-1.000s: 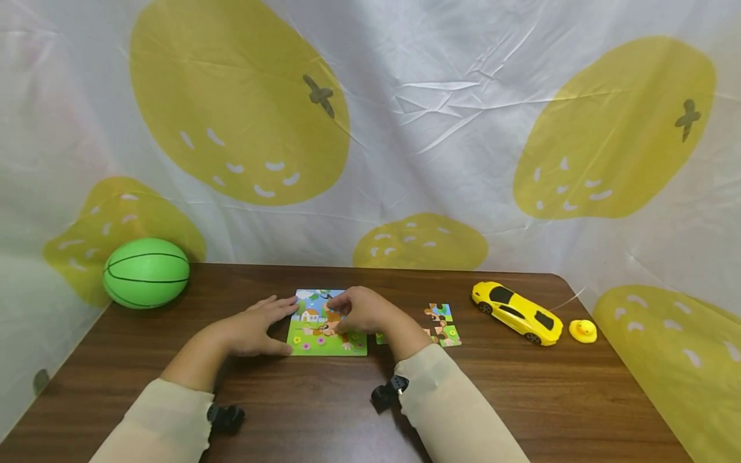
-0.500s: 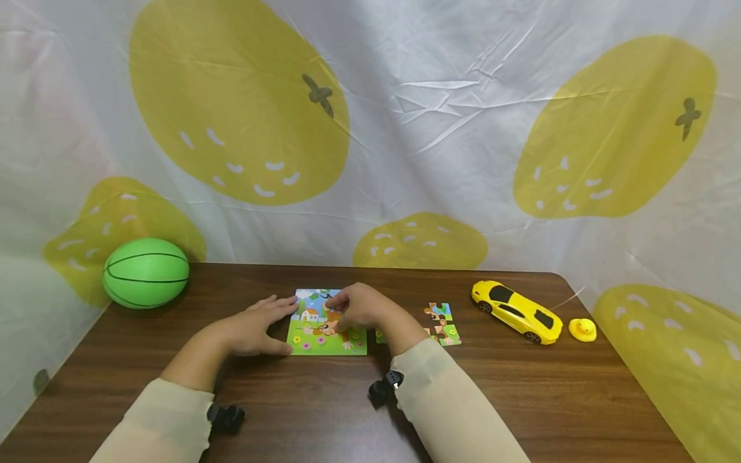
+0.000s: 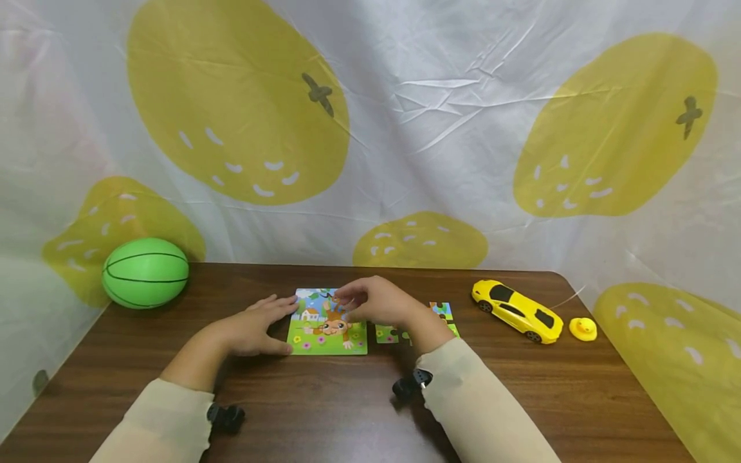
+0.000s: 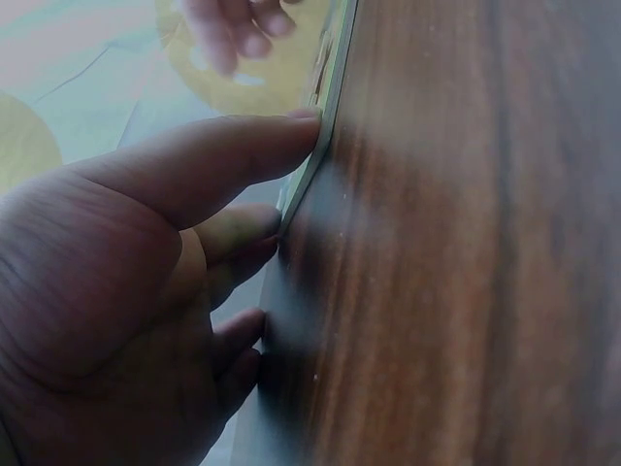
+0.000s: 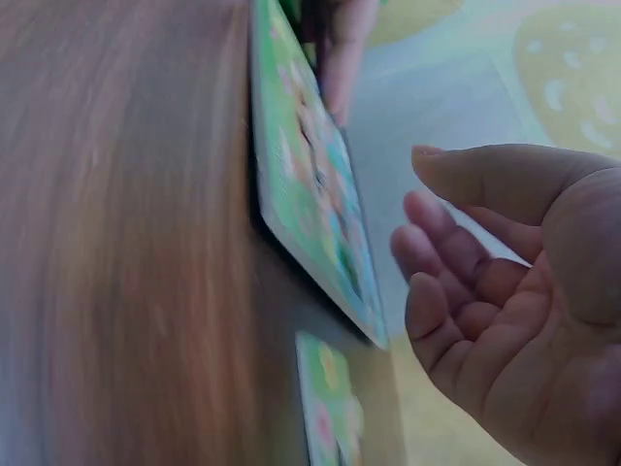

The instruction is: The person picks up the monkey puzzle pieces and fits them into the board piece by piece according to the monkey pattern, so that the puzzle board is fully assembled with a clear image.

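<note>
A square picture puzzle board with a monkey, a small house and flowers lies on the table. My left hand spans its left side, thumb touching the front left corner and fingertips at the back left. In the left wrist view the thumb rests on the board's edge. My right hand hovers over the board's right edge, holding nothing. The right wrist view shows its fingers loosely bent and apart from the board. Loose puzzle pieces lie just right of the board, partly hidden under the right forearm.
On the brown wooden table, a green ball sits at the back left. A yellow toy car and a small yellow rubber duck stand on the right. A white curtain with yellow fruit prints hangs behind.
My right hand has lifted off the monkey picture and moved right and slightly back, uncovering the monkey's face. The left hand stays where it was.
</note>
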The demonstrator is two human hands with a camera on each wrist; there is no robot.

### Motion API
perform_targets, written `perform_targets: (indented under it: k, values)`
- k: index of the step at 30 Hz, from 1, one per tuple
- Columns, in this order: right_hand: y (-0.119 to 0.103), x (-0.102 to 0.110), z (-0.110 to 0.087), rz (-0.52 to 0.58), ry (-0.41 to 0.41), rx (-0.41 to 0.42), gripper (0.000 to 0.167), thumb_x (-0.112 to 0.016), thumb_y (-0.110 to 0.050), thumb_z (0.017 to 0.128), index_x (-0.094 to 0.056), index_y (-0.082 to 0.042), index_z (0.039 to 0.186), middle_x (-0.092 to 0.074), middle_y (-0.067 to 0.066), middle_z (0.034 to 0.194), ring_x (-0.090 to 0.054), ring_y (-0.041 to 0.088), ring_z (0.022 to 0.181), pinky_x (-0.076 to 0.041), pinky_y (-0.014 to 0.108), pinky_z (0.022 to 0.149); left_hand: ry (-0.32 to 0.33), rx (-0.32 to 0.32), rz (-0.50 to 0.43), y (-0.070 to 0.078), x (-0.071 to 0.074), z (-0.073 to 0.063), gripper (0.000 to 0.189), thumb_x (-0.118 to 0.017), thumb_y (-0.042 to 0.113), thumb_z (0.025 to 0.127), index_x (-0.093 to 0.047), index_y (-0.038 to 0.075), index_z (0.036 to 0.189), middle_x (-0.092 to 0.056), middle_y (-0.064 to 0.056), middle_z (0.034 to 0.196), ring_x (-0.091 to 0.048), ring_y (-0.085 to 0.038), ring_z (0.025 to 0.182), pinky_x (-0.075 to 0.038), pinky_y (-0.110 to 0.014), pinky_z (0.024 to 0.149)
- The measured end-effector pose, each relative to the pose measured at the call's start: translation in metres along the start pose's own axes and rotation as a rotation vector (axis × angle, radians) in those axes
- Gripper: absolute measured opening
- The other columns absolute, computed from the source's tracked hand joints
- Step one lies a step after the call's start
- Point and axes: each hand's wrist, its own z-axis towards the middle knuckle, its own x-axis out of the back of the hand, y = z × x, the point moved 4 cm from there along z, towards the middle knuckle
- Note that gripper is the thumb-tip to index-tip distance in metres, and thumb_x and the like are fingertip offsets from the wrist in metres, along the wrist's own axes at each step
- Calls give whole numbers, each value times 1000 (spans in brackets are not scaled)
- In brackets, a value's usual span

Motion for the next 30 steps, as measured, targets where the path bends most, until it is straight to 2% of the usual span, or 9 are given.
perform_targets:
  k: [4,8,12,16,24,30]
  values:
    - [9,21,-20,14,65,8,48,-80,-15,95,-70,-12,142,-77,9,129,-70,17,110,-60,34,90,5,-5,3,1,-1,0,96,-81,50,91,-38,12,167,-26,-9,180,-9,-49,167,-15,-76,129]
    - [27,42,-38,8,139,-4,49,-83,-16,93,-70,-10,140,-77,10,126,-71,16,108,-60,36,94,0,-3,-3,2,-1,0,96,-81,49,91,-37,12,168,-25,-9,180,-9,-49,167,-15,-77,128]
    - [49,62,-57,-4,203,-44,50,-84,-15,92,-70,-8,140,-76,14,128,-72,19,107,-60,37,96,0,-2,-11,4,-1,0,96,-81,48,92,-37,11,168,-25,-10,180,-9,-49,167,-15,-77,128]
    - [70,79,-73,-40,252,-97,50,-84,-15,92,-70,-7,139,-76,15,127,-71,21,107,-59,34,92,-3,1,-10,5,-1,-1,95,-81,48,92,-37,11,168,-25,-10,180,-9,-49,167,-15,-77,128]
    - [96,99,-98,-100,266,-145,48,-82,-10,92,-69,-3,138,-75,17,126,-67,21,104,-57,27,84,-3,-3,-13,4,-1,0,95,-81,48,92,-37,11,168,-25,-10,180,-9,-49,167,-15,-77,128]
    - [107,104,-105,-163,251,-187,45,-82,-10,93,-70,-3,136,-75,14,126,-69,23,107,-59,33,89,1,-11,-6,3,-2,0,95,-81,49,91,-38,11,167,-26,-10,180,-9,-50,167,-15,-76,129]
